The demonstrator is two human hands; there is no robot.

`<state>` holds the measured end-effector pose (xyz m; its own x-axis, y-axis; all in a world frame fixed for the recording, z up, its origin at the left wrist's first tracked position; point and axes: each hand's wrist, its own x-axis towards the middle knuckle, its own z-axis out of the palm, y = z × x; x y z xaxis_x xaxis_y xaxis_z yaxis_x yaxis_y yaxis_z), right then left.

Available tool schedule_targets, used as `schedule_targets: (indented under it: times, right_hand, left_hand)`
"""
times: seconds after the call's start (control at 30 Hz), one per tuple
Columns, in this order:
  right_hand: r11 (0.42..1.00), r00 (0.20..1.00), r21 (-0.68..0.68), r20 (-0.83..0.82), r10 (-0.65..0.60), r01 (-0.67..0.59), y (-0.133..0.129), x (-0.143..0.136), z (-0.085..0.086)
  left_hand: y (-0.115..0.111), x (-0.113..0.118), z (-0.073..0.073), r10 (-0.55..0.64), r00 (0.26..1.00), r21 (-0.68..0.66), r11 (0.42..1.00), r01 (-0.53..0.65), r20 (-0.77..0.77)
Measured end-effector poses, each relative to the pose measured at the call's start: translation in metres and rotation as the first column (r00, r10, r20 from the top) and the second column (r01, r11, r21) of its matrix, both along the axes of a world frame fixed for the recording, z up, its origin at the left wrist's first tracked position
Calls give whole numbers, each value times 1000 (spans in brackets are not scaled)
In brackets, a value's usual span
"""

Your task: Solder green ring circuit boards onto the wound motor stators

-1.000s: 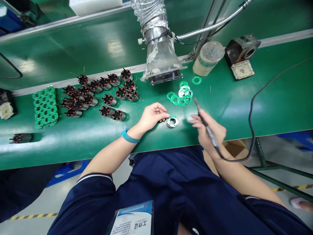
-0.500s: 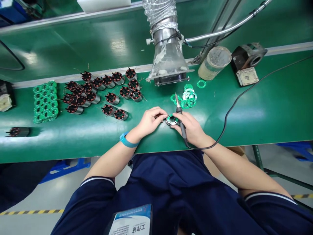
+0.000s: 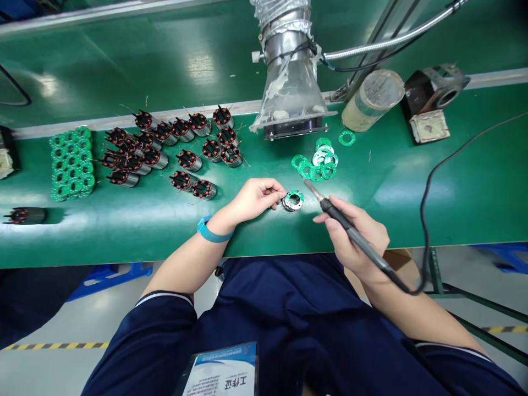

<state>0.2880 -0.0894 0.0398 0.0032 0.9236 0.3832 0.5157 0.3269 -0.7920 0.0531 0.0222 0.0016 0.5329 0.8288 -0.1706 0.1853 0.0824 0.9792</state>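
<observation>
And here's the left hand at the near side of the desk, thumb and fingertips pinching the left edge of the ring-topped part; whether they have its rim or a wire is too small to tell. Over on the right, the right hand is wrapped around the soldering iron, tip pointing far and left, near the part but apart from it! Its cord loops away to the right. Just beyond the part lie loose green rings, overlapping, with the clear hood on their far left side. Out left, wound cores crowd together, and farther left sits a block of green boards, a lone core lying nearer.
</observation>
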Motion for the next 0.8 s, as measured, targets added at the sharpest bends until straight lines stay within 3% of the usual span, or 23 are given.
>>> schedule_targets:
  times: [0.13, 0.57, 0.8]
  right_hand:
    - [1000, 999, -6, 33, 21, -21, 0, -2, 8]
    - [994, 995, -49, -11, 97, -97, 6, -10, -4]
    - [999, 999, 6, -10, 33, -33, 4, -4, -4]
  left_hand:
    - [1, 0, 1, -5, 1000, 5, 1000, 5, -6]
    - [1, 0, -2, -1, 999, -27, 1000, 2, 40]
    - [1, 1, -1, 9, 999, -16, 1000, -8, 45]
